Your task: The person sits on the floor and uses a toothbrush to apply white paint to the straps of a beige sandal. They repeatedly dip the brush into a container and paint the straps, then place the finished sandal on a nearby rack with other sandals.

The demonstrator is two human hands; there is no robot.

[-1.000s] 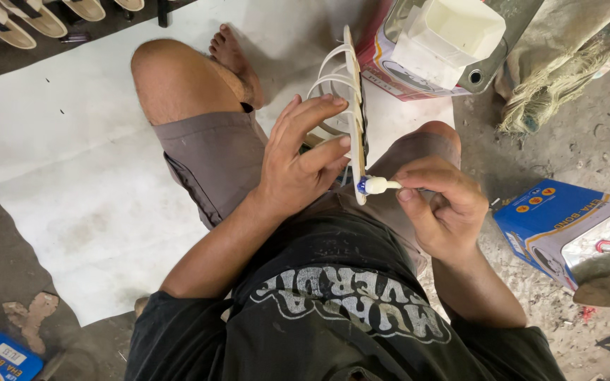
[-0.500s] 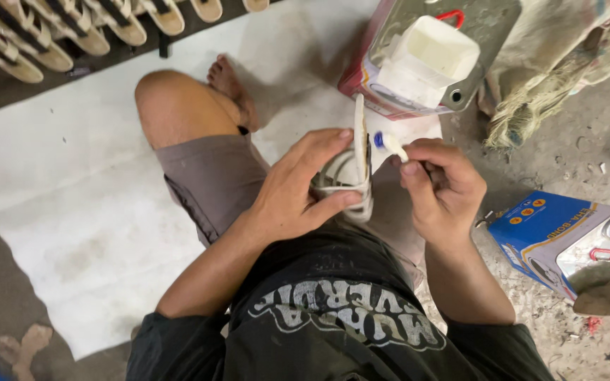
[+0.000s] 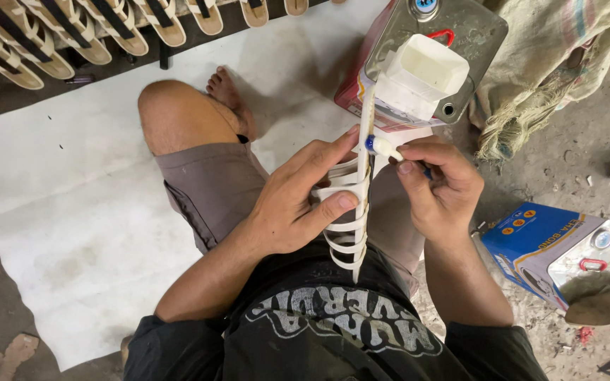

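Sandal [image 3: 359, 212], cream, strappy, edge-on, gripped by left hand [image 3: 298, 204]; right hand [image 3: 439, 187] pinches applicator [image 3: 383, 147]

- A sandal-making workshop on a bare concrete floor [image 3: 587, 141].
- Rows of unfinished sandals [image 3: 72, 35] line the white sheet's [image 3: 72, 212] far edge.
- Glue tins [image 3: 566, 247] stand nearby.

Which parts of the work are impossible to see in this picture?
- Head view: the sandal sole shows edge-on, so both faces are hidden.
- The small brush handle is covered by the right hand.
- Straps partly covered by left hand fingers.
- Open tin contents: a white tray hides them.
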